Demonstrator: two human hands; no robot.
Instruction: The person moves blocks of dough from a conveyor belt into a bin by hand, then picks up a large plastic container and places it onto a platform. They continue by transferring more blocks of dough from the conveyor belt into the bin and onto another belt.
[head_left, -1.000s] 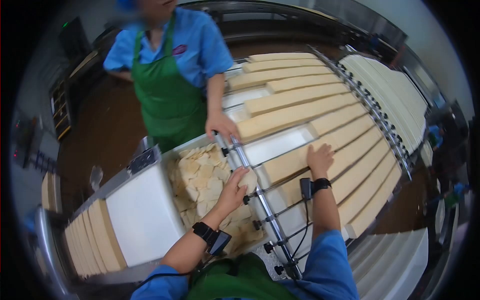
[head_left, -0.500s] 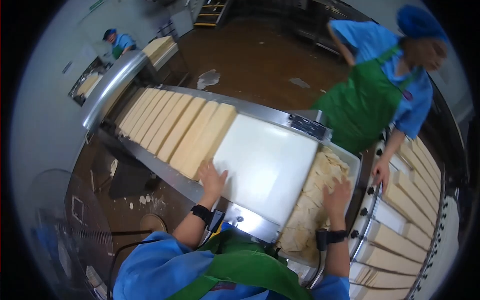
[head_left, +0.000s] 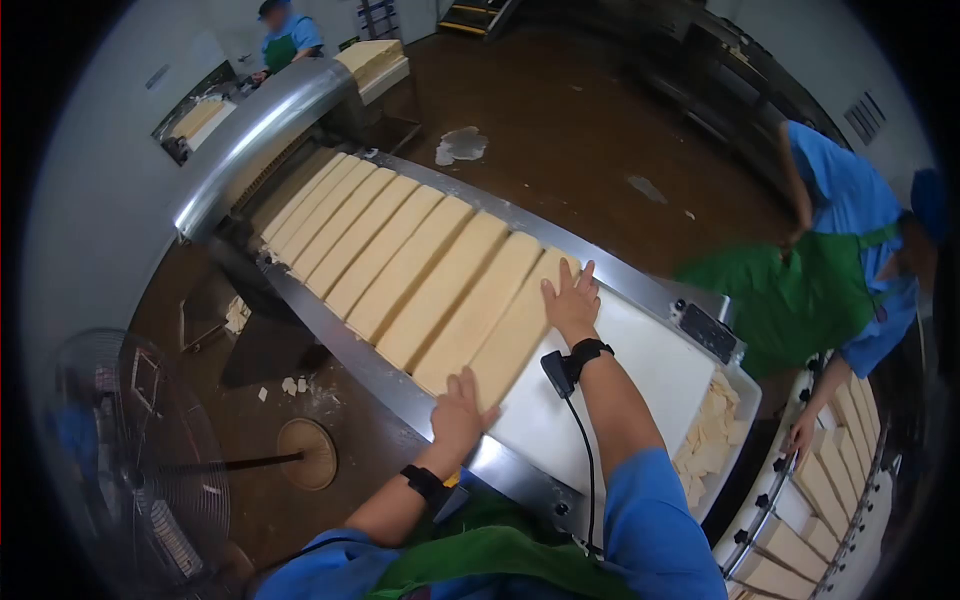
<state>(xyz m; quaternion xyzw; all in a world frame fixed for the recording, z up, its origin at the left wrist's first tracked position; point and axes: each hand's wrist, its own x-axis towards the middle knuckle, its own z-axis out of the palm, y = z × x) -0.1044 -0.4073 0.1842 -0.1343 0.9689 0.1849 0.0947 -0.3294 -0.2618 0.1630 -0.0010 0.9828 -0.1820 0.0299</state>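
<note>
At lower centre, our left hand (head_left: 458, 418) touches the near end of the last cream-coloured slab (head_left: 520, 325), which lies mid-frame on a white belt (head_left: 645, 360). Our right hand (head_left: 573, 302) touches its far end. We cannot tell whether either hand grips it. Toward upper left, more slabs (head_left: 442, 282) line up before a curved metal hood (head_left: 285, 97).

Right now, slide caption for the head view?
Left hand and right hand at opposite ends of one pale slab on a white belt.
</note>
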